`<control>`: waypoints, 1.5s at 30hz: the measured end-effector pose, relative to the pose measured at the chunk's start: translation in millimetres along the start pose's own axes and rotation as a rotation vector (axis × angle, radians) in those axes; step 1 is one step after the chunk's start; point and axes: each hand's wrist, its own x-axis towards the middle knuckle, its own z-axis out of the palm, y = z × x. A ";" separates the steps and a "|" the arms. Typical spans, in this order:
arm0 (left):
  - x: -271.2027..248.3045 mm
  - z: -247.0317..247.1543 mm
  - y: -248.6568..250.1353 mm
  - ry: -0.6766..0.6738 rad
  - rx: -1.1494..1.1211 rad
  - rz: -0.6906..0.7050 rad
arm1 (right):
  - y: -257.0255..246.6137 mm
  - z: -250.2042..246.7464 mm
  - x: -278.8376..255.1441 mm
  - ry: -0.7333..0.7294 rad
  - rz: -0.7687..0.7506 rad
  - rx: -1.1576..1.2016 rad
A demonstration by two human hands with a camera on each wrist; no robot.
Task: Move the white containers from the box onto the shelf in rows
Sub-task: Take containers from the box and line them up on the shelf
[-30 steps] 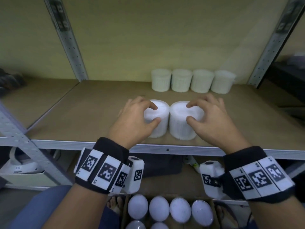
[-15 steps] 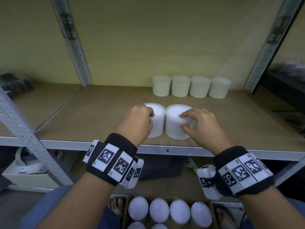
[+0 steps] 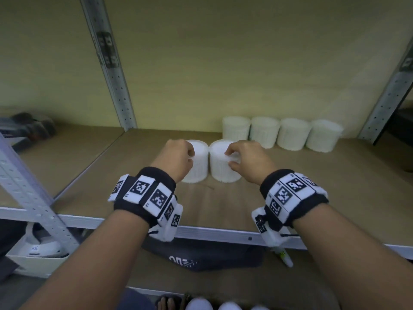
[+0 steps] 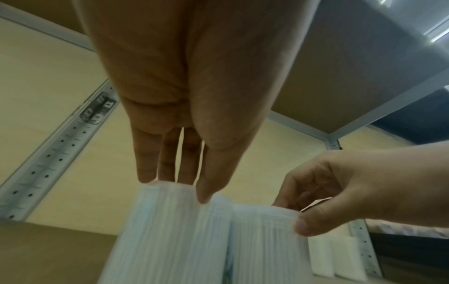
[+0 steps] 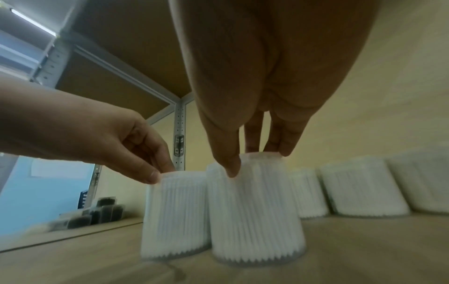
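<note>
Two white ribbed containers stand side by side mid-shelf, the left container (image 3: 197, 166) (image 4: 170, 234) (image 5: 175, 217) and the right container (image 3: 220, 168) (image 4: 262, 242) (image 5: 257, 221). My left hand (image 3: 191, 154) (image 4: 179, 190) pinches the left one's top rim from above with thumb and fingertips. My right hand (image 3: 231, 156) (image 5: 255, 163) pinches the right one's rim the same way. A row of white containers (image 3: 281, 133) (image 5: 364, 188) lines the back right of the shelf (image 3: 134, 175). More white container tops (image 3: 199, 304) show at the bottom edge, below the shelf.
Grey perforated uprights (image 3: 116, 86) (image 3: 388, 101) frame the bay. Dark small items (image 3: 29, 128) sit on the neighbouring shelf to the left. Below the front rail (image 3: 212, 233) lie a dark bag (image 3: 201, 260) and a white tray (image 3: 35, 256).
Both hands have carried the two containers from near the shelf's front edge back toward the rear row. The grip has shifted from spread over the lids to a pinch on the rims.
</note>
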 end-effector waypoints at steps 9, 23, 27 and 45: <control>66.1 2.6 -41.3 0.036 -0.047 -0.043 | -10.0 22.3 84.7 -0.060 -0.046 -0.069; 145.2 2.7 -69.6 0.039 -0.045 -0.043 | -10.6 42.1 170.6 -0.059 -0.080 -0.174; 156.0 7.1 -69.5 0.046 -0.063 -0.029 | -5.6 42.6 175.6 -0.059 -0.074 -0.186; 66.4 -9.6 -30.4 -0.014 -0.098 0.119 | -8.5 7.0 71.2 -0.079 -0.010 0.078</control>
